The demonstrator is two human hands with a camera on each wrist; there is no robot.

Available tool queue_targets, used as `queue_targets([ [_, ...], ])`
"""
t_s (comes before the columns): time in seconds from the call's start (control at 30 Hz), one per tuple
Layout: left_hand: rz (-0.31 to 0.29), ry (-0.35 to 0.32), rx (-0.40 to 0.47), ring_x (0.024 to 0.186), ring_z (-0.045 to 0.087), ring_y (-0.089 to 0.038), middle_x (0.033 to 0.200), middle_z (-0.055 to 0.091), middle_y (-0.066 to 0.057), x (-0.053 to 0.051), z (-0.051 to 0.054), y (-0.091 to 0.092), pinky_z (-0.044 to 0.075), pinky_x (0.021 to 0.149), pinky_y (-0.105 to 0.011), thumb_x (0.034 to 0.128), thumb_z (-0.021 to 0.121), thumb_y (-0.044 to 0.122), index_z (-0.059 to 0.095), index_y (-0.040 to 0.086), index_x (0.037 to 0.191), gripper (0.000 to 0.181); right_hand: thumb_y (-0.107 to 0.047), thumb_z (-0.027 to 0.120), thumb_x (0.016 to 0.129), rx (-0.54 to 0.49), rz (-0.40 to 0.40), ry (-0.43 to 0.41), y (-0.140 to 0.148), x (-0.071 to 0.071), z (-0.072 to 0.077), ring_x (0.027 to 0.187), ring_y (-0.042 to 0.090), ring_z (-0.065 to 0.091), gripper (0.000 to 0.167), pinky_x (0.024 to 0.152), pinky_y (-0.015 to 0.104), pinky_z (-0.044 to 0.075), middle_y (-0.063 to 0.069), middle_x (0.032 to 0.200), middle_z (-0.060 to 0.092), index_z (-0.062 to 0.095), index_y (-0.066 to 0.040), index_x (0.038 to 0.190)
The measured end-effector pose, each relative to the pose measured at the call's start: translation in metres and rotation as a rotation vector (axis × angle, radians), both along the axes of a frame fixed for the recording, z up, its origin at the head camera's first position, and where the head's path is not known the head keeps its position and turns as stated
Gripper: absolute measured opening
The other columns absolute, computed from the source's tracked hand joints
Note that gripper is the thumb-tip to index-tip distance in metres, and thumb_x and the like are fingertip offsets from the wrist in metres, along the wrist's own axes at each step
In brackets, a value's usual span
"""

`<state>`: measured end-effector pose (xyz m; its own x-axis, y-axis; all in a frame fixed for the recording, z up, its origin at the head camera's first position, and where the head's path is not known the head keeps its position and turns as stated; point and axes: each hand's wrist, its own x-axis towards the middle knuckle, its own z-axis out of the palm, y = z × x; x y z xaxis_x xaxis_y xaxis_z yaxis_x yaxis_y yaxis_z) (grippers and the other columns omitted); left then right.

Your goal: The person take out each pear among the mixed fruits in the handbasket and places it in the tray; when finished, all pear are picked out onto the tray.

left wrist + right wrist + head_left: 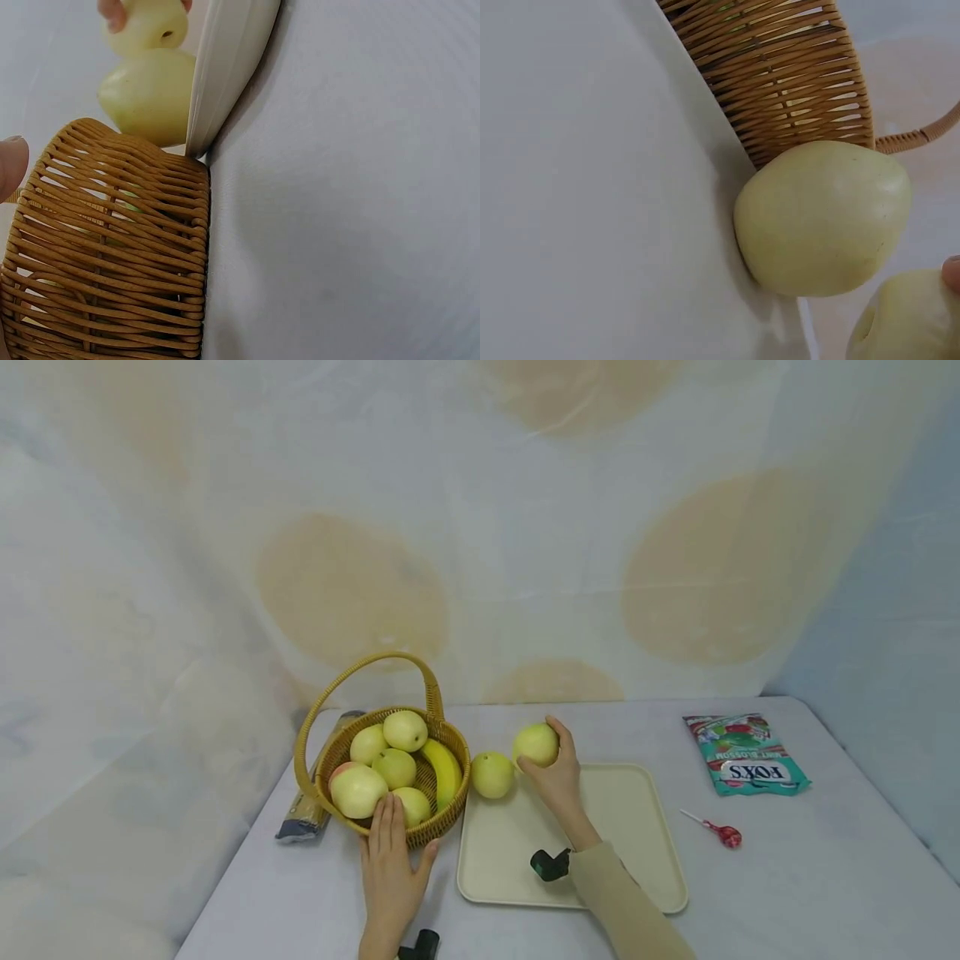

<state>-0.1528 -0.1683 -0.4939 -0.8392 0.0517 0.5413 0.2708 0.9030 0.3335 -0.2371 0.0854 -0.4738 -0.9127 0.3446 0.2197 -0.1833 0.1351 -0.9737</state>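
In the lower centre of the head view, the right hand (558,781) curls its fingers around a round, pale yellow-green fruit (535,744) near the upper edge of a cream rectangular tray (637,835). Left of it, the left hand (392,877), fingers straight and thumb spread, rests at the near rim of a golden-brown wicker basket (429,835) holding pale fruit (394,768) and a yellow banana (446,774).

Pale yellow-green fruit (536,743), golden-brown basket (112,255), yellow banana (447,774), cream tray (618,810); orange-spotted white backdrop (525,543)
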Motion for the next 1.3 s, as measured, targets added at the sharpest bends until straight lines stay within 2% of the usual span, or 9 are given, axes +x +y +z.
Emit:
queue_targets([
  [0.3,0.0,0.014,-0.003,0.142,0.03,-0.037,0.155,0.034,-0.02,-0.001,-0.003,-0.001,0.027,0.103,-0.074,0.0844,0.07,0.038,0.032,-0.001,0.149,0.084,0.007,0.072,0.073,0.061,0.002,-0.039,0.007,0.004,-0.014,0.14,0.036,0.037,0.081,0.112,0.06,0.032,0.011,0.149,0.042,0.039,-0.015,0.144],
  [0.47,0.0,0.001,-0.002,0.142,0.029,-0.036,0.155,0.033,-0.019,0.0,-0.003,-0.001,0.026,0.103,-0.074,0.0847,0.07,0.039,0.032,0.0,0.15,0.085,0.009,0.072,0.073,0.078,0.014,-0.039,0.006,0.006,-0.023,0.141,0.035,0.035,0.08,0.114,0.059,0.03,0.011,0.148,0.043,0.039,-0.013,0.142],
  [0.6,0.002,0.004,0.002,0.143,0.029,-0.036,0.155,0.033,-0.019,0.0,-0.004,-0.001,0.027,0.103,-0.074,0.0843,0.071,0.038,0.032,0.0,0.15,0.085,0.011,0.07,0.073,0.061,0.044,-0.016,0.004,0.008,-0.028,0.142,0.034,0.035,0.072,0.115,0.057,0.029,0.011,0.147,0.044,0.044,-0.011,0.137],
  [0.87,-0.016,0.008,0.016,0.143,0.028,-0.037,0.155,0.034,-0.019,-0.002,-0.003,-0.002,0.025,0.103,-0.075,0.0852,0.069,0.039,0.031,0.0,0.15,0.084,0.011,0.067,0.076,0.058,0.12,0.02,0.003,0.009,-0.024,0.142,0.031,0.035,0.053,0.117,0.053,0.028,0.01,0.144,0.048,0.057,-0.008,0.124],
  [1.13,-0.015,0.017,0.015,0.143,0.029,-0.037,0.154,0.035,-0.019,-0.002,-0.003,-0.002,0.026,0.102,-0.075,0.0838,0.071,0.038,0.032,0.0,0.15,0.085,0.009,0.066,0.081,0.047,0.136,0.022,0.006,0.004,-0.023,0.137,0.032,0.042,0.05,0.117,0.049,0.029,0.014,0.138,0.055,0.056,-0.005,0.128],
  [1.3,-0.012,0.017,0.01,0.142,0.03,-0.037,0.155,0.035,-0.019,-0.002,-0.003,-0.001,0.027,0.102,-0.075,0.0838,0.071,0.038,0.031,0.001,0.15,0.086,0.006,0.066,0.083,0.033,0.122,0.033,0.005,0.005,-0.011,0.137,0.033,0.041,0.049,0.117,0.052,0.027,0.015,0.136,0.055,0.055,-0.005,0.128],
])
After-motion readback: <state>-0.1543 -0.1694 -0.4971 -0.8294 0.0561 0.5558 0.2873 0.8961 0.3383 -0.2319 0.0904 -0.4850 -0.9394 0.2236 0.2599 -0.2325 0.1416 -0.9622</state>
